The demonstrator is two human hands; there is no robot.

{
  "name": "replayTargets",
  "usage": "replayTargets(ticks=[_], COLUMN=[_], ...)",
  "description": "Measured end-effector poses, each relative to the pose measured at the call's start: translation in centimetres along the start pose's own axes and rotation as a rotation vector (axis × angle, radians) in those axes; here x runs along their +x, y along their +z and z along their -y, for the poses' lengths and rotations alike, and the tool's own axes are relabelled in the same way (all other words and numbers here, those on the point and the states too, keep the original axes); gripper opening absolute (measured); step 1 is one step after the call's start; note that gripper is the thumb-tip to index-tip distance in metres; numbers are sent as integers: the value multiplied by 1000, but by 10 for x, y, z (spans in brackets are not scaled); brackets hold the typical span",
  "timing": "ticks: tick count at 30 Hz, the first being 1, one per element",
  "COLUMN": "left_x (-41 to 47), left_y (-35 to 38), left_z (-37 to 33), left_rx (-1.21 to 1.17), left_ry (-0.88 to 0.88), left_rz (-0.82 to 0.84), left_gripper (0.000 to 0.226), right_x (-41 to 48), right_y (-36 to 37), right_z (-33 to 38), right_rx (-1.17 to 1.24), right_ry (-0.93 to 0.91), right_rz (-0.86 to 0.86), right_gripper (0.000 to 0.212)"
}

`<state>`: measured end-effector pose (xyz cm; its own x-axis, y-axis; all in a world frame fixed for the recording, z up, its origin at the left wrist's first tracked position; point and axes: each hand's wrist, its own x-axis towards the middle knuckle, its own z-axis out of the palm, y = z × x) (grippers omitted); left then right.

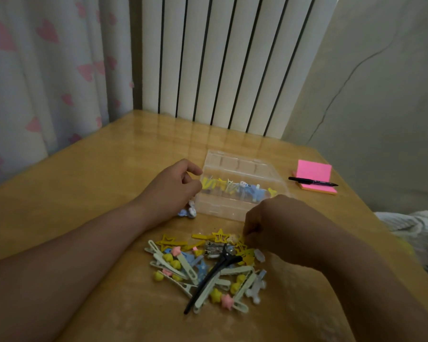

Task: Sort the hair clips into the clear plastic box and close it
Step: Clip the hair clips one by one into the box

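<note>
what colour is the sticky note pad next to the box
Bright pink on top, with an orange layer beneath, seen in the head view: the sticky note pad under a black pen.

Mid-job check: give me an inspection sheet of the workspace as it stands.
Surface: wooden table, glossy.
Job's things: clear plastic box open, some clips inside; loose pile of hair clips in front of it; blue-white clips by the left hand.
Clutter: pink sticky notes with black pen on top.
Grippers: left hand curled at the box's left edge; right hand reaching into the pile.
Cables: nothing seen.
Surroundings: radiator, heart-print curtain.
</note>
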<state>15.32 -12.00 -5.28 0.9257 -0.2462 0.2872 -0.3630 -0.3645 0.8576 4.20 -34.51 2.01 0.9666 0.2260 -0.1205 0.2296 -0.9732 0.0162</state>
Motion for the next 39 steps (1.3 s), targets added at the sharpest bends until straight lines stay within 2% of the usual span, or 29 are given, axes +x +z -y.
replayTargets(ticks=[8,17,20,23,30,35,37,39], left_x=[0,-1,0,1,0,-1,-1,-1], left_y=[1,1,2,2,2,0,0,0], left_z=[-1,-5,-5,-4,-2,-3,-3,-3], left_rx=[0,19,19,20,23,9,1,-6], left_ry=[-4,-26,-29,-33,-35,-23,-18,-11], left_rz=[-1,2,-1,-2,5,12,17,18], left_gripper=[19,20,20,19,19,17,18,19], right_x=[-2,-5,-2,2,0,3,4,7], right_y=[-1,-2,-3,-5,-8,-1,-1,-9], right_z=[17,34,38,43,36,29,18,-3], right_rx=[-208,-333,-373,-396,-272,-210,-82,152], right_ry=[11,-24,-21,-49,-22,7,7,41], right_rz=[-18,-17,-35,-19,18,-66,-98,-254], right_gripper=[19,4,10,36,40,21,16,15])
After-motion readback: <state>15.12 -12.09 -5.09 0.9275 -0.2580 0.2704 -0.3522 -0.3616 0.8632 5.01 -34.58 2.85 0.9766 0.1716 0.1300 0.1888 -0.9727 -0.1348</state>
